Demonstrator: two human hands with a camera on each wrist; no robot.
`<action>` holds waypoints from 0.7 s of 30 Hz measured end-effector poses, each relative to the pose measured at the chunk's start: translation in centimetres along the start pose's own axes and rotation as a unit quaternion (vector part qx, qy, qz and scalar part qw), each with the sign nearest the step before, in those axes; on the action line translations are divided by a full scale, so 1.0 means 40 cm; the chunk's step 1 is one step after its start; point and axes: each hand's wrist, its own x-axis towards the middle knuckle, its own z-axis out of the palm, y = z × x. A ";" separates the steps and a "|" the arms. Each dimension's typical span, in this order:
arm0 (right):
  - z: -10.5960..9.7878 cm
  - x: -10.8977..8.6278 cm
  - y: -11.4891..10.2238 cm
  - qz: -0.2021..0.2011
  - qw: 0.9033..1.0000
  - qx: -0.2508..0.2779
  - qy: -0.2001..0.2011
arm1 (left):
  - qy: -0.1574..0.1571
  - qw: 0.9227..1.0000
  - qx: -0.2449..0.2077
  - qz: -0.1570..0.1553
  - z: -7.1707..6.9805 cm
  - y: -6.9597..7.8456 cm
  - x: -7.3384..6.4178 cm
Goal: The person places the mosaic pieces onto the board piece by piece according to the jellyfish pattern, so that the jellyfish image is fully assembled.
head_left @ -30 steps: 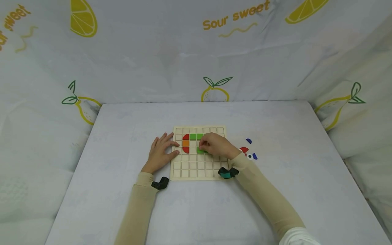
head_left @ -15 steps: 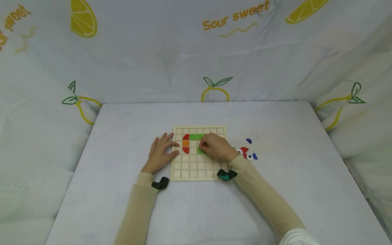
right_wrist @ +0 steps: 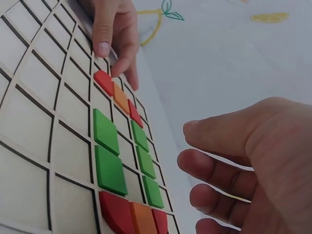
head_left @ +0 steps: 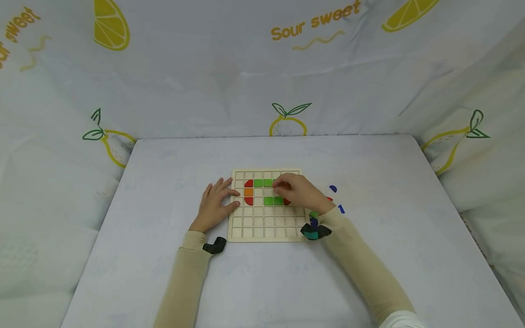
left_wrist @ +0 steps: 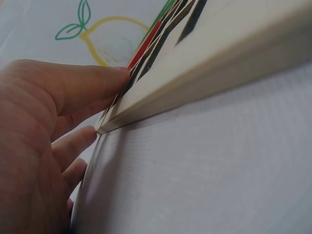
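A pale wooden grid board (head_left: 262, 232) lies on the table, holding flat coloured tiles. Red corner tiles flank an orange tile (head_left: 249, 192) on the left; a similar red and orange (right_wrist: 144, 219) end shows in the right wrist view. Green tiles (right_wrist: 111, 170) run in two rows between them, the nearer row with a bare cell at its left. My left hand (head_left: 215, 205) rests at the board's left edge, thumb and forefinger on the rim, other fingers spread. Over the board's upper right hovers my right hand (head_left: 301, 191), fingers loosely bent and holding nothing.
Right of the board lie loose pieces: a blue half-disc (head_left: 333, 188), a small blue piece (head_left: 341, 209) and a green piece (head_left: 314, 213), partly hidden by the right sleeve (head_left: 352, 250). A lemon-printed cloth (head_left: 205, 82) hangs behind the table.
My right hand has come off the green tile in the nearer row and moved up and to the right, uncovering two green tiles and a red one. The left hand stays still.
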 end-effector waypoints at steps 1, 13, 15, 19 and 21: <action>-0.009 -0.006 0.000 0.004 1.000 0.007 0.002 | -0.001 1.000 0.001 -0.001 0.000 0.000 0.000; -0.075 -0.076 0.056 0.027 0.999 0.000 0.033 | 0.000 1.000 0.005 -0.004 0.001 0.006 -0.002; -0.081 -0.086 0.068 0.038 0.999 -0.005 0.036 | 0.000 1.000 0.004 -0.004 0.001 0.006 -0.002; -0.089 -0.102 0.082 0.059 0.998 -0.011 0.034 | 0.000 1.000 0.008 -0.005 0.002 0.003 0.000; -0.091 -0.107 0.091 0.072 0.997 -0.020 0.026 | 0.000 1.000 0.010 -0.006 0.003 0.001 0.001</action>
